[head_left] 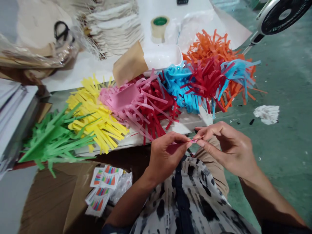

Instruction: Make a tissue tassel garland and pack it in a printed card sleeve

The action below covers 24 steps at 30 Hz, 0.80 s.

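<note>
Both hands meet in front of my shirt over a small piece of pink paper (172, 148). My left hand (163, 157) is closed on it, with part of the pink showing inside the palm and a thin end at the fingertips. Thumb and finger of my right hand (231, 149) pinch that thin end, which looks narrow or twisted. Just beyond the hands, fringed paper lies in a row along the table edge: green (56, 136), yellow (97, 113), pink (125, 97), red (156, 113), light blue (179, 81) and orange (212, 45).
Behind the fringes are a white tray (163, 57), brown paper (130, 63), a tape roll (160, 26), cream string bundles (117, 29) and black-handled scissors (60, 31). A fan (284, 14) stands at right. Below left, printed cards (103, 187) lie in a cardboard box (56, 198).
</note>
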Each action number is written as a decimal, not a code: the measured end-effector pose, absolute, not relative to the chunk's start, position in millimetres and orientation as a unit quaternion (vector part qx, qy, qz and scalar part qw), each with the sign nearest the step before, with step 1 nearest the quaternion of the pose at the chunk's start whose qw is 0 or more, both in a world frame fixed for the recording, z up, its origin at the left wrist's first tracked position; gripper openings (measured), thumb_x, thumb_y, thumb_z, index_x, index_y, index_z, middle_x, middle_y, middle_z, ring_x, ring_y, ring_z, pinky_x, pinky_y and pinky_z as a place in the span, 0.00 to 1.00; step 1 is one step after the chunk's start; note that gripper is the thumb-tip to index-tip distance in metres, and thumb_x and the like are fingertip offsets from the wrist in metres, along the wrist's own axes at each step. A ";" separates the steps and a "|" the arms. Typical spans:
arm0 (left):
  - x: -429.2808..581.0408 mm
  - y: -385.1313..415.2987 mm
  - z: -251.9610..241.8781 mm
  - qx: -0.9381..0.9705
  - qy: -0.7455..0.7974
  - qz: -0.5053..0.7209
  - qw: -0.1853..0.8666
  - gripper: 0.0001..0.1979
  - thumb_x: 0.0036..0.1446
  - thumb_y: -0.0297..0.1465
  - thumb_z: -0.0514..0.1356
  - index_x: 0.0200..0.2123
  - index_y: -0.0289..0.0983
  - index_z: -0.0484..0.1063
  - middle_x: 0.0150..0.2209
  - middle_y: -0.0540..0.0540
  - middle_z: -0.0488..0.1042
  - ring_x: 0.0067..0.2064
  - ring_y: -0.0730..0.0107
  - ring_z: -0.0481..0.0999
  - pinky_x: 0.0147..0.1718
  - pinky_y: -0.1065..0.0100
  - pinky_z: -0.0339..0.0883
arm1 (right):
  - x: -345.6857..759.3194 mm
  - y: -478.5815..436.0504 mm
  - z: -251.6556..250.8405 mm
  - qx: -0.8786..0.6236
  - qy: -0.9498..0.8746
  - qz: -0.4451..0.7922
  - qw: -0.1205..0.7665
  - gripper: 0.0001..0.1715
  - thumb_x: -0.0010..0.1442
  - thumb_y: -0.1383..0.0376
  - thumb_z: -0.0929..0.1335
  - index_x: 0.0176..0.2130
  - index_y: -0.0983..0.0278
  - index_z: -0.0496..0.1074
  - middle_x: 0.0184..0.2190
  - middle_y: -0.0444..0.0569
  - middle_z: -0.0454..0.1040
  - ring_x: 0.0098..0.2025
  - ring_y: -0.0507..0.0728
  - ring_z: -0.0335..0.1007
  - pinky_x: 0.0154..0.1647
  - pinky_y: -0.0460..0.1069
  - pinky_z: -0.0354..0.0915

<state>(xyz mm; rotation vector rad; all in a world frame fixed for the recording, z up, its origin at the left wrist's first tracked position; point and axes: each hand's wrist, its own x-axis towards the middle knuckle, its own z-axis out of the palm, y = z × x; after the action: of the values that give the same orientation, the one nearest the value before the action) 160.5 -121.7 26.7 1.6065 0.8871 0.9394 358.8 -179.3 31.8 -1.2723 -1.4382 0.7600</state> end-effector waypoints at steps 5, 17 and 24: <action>163.0 -121.4 25.7 0.677 0.358 0.394 0.508 0.03 0.63 0.29 0.69 0.35 0.37 0.80 0.32 0.49 0.82 0.33 0.73 0.80 0.34 0.74 0.73 | 360.0 -181.0 31.3 -0.539 -0.605 0.301 0.503 0.10 0.63 0.71 0.76 0.42 0.58 0.75 0.39 0.44 0.79 0.45 0.57 0.80 0.61 0.60 0.76; 169.6 -123.5 25.8 0.692 0.352 0.398 0.488 0.03 0.64 0.29 0.68 0.35 0.38 0.80 0.33 0.48 0.83 0.33 0.72 0.80 0.34 0.71 0.73 | 357.5 -184.3 30.6 -0.549 -0.612 0.258 0.508 0.09 0.64 0.70 0.75 0.42 0.55 0.76 0.38 0.42 0.81 0.43 0.57 0.82 0.61 0.61 0.77; 166.1 -121.6 21.2 0.674 0.331 0.380 0.540 0.04 0.61 0.31 0.71 0.36 0.38 0.81 0.34 0.48 0.84 0.37 0.68 0.84 0.38 0.69 0.77 | 360.1 -186.9 36.6 -0.554 -0.634 0.249 0.478 0.11 0.64 0.72 0.75 0.43 0.56 0.77 0.40 0.42 0.83 0.44 0.56 0.82 0.61 0.58 0.77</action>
<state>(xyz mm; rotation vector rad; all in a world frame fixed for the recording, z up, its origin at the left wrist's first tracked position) 166.1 -121.6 21.2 1.6029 0.7880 0.9028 360.1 -186.9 36.6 -1.3523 -1.5487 0.6071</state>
